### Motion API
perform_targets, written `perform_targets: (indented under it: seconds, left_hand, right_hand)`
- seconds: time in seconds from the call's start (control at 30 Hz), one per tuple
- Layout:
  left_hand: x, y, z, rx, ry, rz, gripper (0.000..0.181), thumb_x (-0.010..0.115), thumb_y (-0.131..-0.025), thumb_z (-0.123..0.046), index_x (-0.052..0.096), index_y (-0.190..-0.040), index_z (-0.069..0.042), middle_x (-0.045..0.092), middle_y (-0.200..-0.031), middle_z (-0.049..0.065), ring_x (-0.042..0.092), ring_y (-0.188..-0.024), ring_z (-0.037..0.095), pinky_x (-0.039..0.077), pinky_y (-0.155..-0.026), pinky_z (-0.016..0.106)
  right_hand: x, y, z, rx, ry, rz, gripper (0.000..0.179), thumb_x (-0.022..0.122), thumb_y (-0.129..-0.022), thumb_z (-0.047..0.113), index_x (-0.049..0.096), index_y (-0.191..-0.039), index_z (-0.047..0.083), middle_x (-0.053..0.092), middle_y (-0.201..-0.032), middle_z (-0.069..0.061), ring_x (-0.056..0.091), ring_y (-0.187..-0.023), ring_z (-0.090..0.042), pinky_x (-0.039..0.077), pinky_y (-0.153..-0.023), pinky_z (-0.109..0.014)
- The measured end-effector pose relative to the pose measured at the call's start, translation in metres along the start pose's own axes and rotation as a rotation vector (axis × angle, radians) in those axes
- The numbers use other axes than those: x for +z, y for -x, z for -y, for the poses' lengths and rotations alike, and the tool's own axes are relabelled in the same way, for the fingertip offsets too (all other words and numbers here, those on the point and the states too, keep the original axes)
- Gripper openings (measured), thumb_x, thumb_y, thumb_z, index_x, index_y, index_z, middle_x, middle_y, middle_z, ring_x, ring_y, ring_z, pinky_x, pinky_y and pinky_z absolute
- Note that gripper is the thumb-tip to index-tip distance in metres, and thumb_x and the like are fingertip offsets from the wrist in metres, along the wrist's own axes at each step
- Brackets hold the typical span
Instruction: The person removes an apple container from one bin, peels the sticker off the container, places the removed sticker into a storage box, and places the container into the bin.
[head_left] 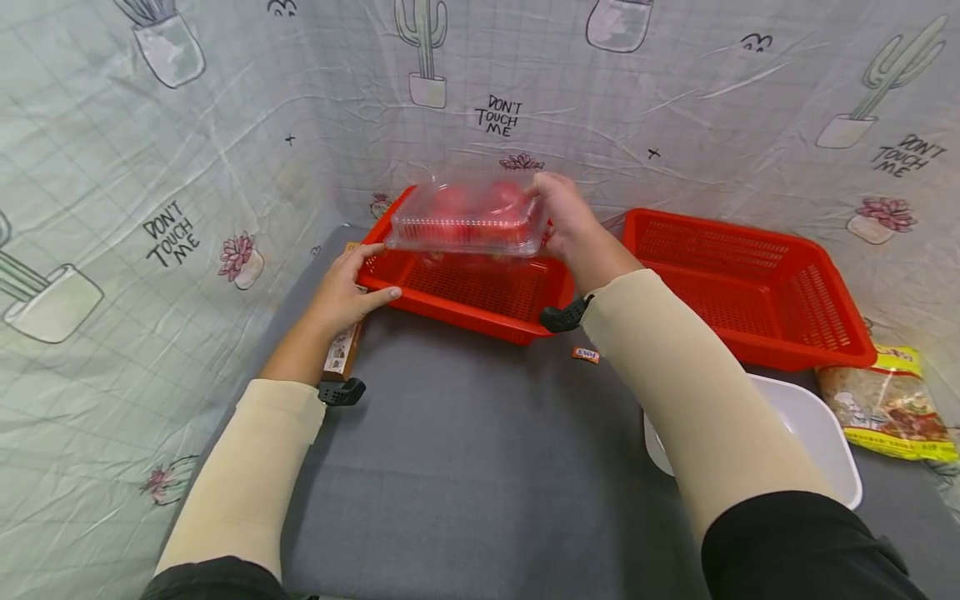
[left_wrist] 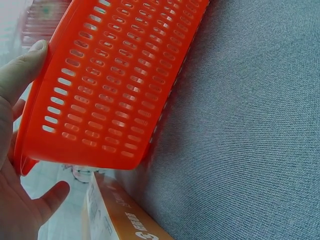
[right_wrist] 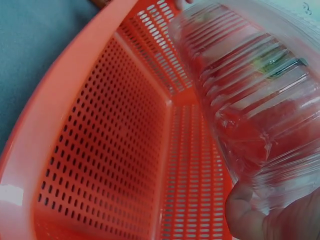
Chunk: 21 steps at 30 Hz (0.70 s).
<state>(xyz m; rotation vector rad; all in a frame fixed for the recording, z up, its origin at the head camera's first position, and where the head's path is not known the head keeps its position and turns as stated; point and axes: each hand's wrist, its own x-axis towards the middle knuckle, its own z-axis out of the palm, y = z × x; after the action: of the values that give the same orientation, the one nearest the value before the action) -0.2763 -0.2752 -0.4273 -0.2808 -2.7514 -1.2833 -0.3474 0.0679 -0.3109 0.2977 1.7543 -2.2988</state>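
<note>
My right hand (head_left: 564,215) grips the right end of a clear plastic box (head_left: 468,221), thumb pressed on its side in the right wrist view. Red round produce shows through the ribbed plastic, with a green stem-like patch (right_wrist: 277,62). The box is held above the rear of the left red basket (head_left: 450,310), whose perforated floor (right_wrist: 110,135) is visible below. At that basket's left corner, my left hand (head_left: 341,292) holds the rim, its thumb (left_wrist: 22,70) on the outer side and other fingers partly hidden behind the rim.
A brown and white carton (head_left: 341,354) lies beside the left basket. Another red basket (head_left: 750,292) stands to the right. A small orange packet (head_left: 586,355) lies on the grey table (head_left: 465,467). My right arm partly covers a white tub (head_left: 813,425), near a yellow food bag (head_left: 888,400).
</note>
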Motion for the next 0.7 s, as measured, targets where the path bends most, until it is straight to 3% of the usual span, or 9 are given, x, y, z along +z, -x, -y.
perform_targets:
  seconds: [0.17,0.4,0.7]
  left_hand:
    - [0.000,0.001,0.002,-0.020,0.018,0.003,0.081,0.086,-0.092,-0.030,0.046,-0.161,-0.021,0.042,-0.161,0.016,0.043,-0.145,0.040,0.050,-0.109,0.058]
    - [0.000,-0.001,0.002,-0.031,0.023,-0.005,0.084,0.087,-0.091,-0.031,0.043,-0.163,-0.021,0.042,-0.162,0.014,0.042,-0.146,0.037,0.054,-0.105,0.057]
    - [-0.001,-0.002,0.000,-0.053,0.048,0.011,0.091,0.087,-0.090,-0.032,0.038,-0.166,-0.025,0.041,-0.164,0.011,0.041,-0.147,0.034,0.054,-0.104,0.056]
  right_hand:
    - [0.002,-0.011,-0.012,-0.003,0.039,-0.018,0.049,0.059,-0.098,0.016,0.048,-0.146,0.021,0.047,-0.144,-0.007,0.051,-0.121,-0.031,0.051,-0.104,-0.053]
    - [0.006,-0.023,-0.025,0.006,0.047,0.019,0.044,0.058,-0.098,0.013,0.049,-0.141,0.018,0.052,-0.137,-0.008,0.057,-0.113,-0.031,0.055,-0.097,-0.050]
    - [0.014,-0.031,-0.026,0.097,0.089,0.006,0.057,0.062,-0.099,0.017,0.043,-0.152,0.026,0.046,-0.149,-0.008,0.053,-0.125,-0.032,0.053,-0.104,-0.056]
